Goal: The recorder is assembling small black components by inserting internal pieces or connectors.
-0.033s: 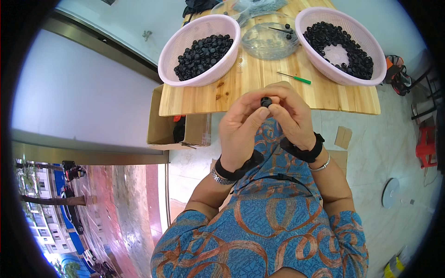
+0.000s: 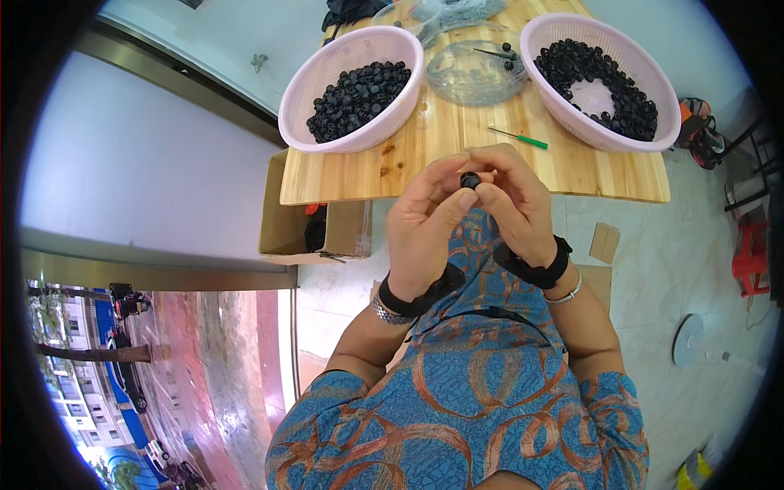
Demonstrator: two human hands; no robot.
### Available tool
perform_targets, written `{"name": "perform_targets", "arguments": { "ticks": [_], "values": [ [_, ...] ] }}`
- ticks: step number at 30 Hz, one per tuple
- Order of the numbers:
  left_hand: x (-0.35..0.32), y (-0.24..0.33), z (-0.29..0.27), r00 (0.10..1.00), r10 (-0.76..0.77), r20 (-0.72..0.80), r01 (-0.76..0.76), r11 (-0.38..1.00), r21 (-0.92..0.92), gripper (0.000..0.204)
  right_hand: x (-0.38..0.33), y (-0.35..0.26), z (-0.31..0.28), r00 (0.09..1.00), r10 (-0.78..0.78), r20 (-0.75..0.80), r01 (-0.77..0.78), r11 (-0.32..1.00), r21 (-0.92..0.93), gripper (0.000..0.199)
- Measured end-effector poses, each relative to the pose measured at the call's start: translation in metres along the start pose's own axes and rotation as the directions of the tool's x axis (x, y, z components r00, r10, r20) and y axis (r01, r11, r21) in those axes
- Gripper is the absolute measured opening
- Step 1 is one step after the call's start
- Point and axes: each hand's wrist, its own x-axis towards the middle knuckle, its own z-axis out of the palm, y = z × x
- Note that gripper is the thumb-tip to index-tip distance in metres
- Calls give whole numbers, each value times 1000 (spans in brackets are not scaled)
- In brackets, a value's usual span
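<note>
I hold the small black round part [image 2: 469,180] pinched between the fingertips of my left hand [image 2: 425,224] and my right hand [image 2: 518,204], both grips narrow around it, just in front of the worktop [image 2: 457,139] edge, nearer me than either pink basket [image 2: 351,86].

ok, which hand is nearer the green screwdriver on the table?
Right. The right hand is just below the green screwdriver, apart from it. The left hand is further to its left, both pinching a small black part.
</note>
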Motion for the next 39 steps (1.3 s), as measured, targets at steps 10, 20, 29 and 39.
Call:
{"name": "perform_targets", "arguments": {
  "ticks": [10,20,29,39],
  "values": [
    [5,-9,-22,992,120,42,-126,968,217,30,5,-24,-18,967,-3,255,88,942,-324,20],
    [2,-3,-26,911,309,272,-408,767,495,32,2,-32,-27,925,243,293,-207,967,-148,19],
    [1,-15,-25,919,341,198,-392,845,362,24,-9,-26,-20,961,179,211,-154,980,-128,15],
    [5,-18,-31,847,419,328,-530,719,450,29,-15,-26,-18,900,409,150,-408,912,-41,19]
  ]
}}
